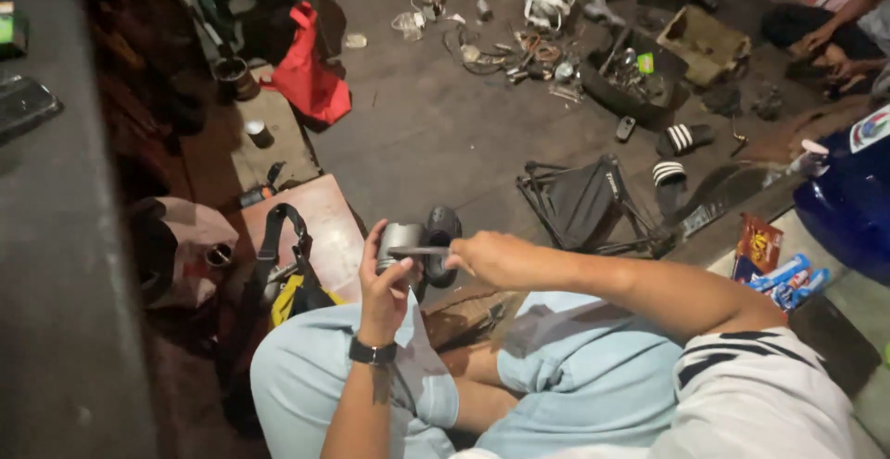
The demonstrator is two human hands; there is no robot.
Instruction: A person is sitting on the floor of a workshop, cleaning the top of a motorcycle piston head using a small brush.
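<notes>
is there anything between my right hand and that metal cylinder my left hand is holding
Nothing separate blocks it. The left hand grips the grey metal cylinder, and the right hand holds a thin flat tool whose end lies across the cylinder. Only that tool spans the gap between the right hand and the cylinder.

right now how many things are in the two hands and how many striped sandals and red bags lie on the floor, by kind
silver metal cylinder part in the left hand: 1
thin dark flat tool in the right hand: 1
black sandals with white stripes: 2
red cloth bag: 1
total: 5
</notes>
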